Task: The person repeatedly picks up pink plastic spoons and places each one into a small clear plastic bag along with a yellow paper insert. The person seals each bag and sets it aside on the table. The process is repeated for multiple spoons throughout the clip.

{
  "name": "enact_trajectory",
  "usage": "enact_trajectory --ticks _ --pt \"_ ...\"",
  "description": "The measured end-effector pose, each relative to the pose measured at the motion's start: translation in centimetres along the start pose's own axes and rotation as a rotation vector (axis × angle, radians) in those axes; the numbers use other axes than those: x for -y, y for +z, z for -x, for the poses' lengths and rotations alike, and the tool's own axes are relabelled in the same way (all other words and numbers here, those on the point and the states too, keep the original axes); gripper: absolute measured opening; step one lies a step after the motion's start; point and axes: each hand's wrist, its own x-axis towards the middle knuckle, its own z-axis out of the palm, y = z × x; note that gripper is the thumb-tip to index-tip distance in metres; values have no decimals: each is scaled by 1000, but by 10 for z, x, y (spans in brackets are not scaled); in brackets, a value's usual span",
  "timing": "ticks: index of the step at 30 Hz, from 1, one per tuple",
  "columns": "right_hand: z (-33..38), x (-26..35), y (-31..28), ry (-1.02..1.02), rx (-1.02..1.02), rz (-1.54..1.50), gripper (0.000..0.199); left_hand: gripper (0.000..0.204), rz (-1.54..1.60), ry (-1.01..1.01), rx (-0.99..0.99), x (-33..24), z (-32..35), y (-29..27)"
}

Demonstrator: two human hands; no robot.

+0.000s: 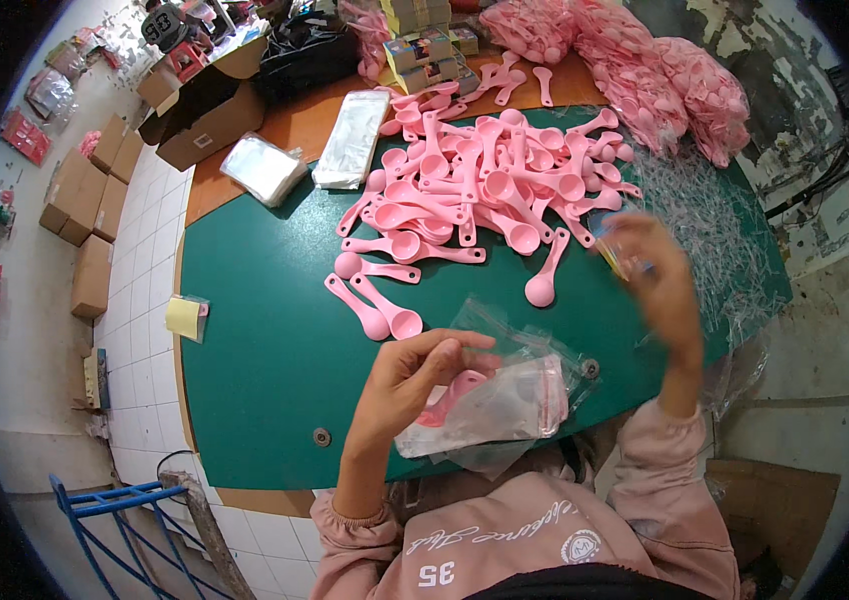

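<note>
Left hand (423, 378) is in close, thumb and fingertips together on a clear bag (505, 338), with a pink spoon (450, 398) right beneath them, over a stack of plastic bags (505, 400) at the table's near edge! Out right, the right hand (653, 258) blurs at the colourful cards (613, 248); can't tell whether it's gripping. Beyond, the spoon heap (485, 175) sprawls across the green table (265, 340)!

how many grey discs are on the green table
2: one disc near the front edge of the green table, left of the left hand; the other disc at the right end of the clear bags. More may be hidden under the pink scoops.
</note>
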Motion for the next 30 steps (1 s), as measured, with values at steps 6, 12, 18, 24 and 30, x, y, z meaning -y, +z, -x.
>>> enact_trajectory --ticks 6,12,18,24,30 --pt "-12 -120 -55 484 -92 464 29 30 36 63 -44 -1 3 -2" --pt "-13 -100 -33 267 -406 697 19 30 59 81 60 0 3 2" --pt "3 -45 -39 155 -365 417 12 29 50 -18 62 -1 0 8" --pt "22 52 14 9 -192 -402 13 26 -55 -48 51 3 0 9" --pt "23 60 9 -145 131 -64 15 24 -115 8 -18 10 2 10"
